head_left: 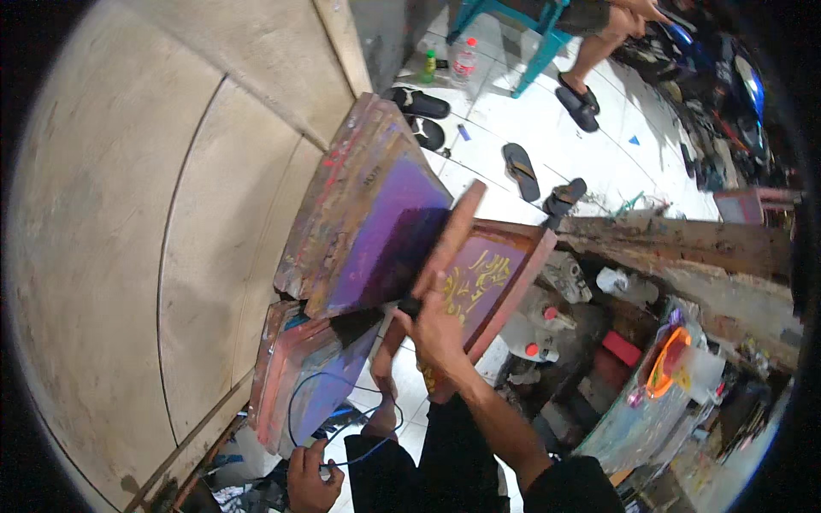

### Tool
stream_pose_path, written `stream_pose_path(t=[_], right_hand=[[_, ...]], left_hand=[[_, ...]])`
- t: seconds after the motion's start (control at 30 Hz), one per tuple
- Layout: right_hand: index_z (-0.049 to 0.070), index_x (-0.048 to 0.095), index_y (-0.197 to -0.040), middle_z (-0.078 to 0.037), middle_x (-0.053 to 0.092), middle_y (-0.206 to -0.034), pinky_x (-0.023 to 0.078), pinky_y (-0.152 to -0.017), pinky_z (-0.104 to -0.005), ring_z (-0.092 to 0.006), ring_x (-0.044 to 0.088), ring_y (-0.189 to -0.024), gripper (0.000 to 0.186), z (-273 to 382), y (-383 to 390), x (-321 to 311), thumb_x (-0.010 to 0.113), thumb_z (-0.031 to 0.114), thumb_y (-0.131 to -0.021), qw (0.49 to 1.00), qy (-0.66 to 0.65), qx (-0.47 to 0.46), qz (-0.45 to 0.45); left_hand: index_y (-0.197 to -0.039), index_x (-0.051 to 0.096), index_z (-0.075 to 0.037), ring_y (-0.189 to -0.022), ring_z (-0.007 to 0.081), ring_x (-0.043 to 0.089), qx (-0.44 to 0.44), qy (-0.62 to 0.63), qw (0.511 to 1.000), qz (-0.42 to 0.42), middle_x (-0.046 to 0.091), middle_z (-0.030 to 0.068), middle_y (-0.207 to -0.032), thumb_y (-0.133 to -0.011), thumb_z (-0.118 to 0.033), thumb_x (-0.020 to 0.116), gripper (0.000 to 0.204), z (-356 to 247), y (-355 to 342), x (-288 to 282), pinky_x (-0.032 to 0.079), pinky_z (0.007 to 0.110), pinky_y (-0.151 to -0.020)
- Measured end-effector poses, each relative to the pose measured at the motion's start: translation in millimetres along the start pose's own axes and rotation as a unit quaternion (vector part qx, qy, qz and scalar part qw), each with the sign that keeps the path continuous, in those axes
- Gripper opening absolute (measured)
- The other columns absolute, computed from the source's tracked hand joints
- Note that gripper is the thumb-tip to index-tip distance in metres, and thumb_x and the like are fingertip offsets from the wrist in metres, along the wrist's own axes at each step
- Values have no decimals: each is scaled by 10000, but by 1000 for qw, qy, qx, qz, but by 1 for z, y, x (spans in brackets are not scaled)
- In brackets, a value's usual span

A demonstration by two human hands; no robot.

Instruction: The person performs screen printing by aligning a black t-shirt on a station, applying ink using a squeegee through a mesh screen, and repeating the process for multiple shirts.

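Single head-worn fisheye view, looking steeply down.
It faces the person's own hands, close below, with wooden screen frames [376, 214] and tiled floor [547, 128] beyond.

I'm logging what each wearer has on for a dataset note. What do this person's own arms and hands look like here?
Both hands are bare: no gloves, rings or watch show. The right hand leads back along a bare forearm to a black sleeve pushed up near the elbow. The left hand shows only at the lower edge, so its sleeve cannot be seen. Dark trousers lie below.
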State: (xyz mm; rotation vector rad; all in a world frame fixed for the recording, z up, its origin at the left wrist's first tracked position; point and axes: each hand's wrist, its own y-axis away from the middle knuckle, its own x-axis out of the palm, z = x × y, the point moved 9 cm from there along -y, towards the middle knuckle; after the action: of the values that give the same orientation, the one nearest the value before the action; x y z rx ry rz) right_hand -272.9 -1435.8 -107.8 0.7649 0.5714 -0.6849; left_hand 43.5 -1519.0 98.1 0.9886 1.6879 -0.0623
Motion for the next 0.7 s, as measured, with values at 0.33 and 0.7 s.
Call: stream_pose_path(t=[0.33, 0.7], right_hand=[[-187, 286, -1449, -404, 514, -1395, 569, -769, -552, -517, 692, -888, 1015, 55, -57, 28, 689, 581, -921, 994, -49, -101, -15], [54, 500, -1266, -110, 664, -1083, 507, -651, -303, -170, 620, -794, 522, -94, 102, -31, 748, 378, -941, 854, -499, 106, 98]], left_hand=[[-1395, 562, -50, -1099, 445, 591, 74, -67, 995, 13, 580, 257, -1338, -911, -256, 732, 553, -9, -8, 7, 504, 522, -937], [-1466, 514, -58, -1249, 434, 548, 141, -174, 974, 38, 551, 231, -1419, -938, -277, 729, 610, 1, 1, 17, 463, 529, -1038]])
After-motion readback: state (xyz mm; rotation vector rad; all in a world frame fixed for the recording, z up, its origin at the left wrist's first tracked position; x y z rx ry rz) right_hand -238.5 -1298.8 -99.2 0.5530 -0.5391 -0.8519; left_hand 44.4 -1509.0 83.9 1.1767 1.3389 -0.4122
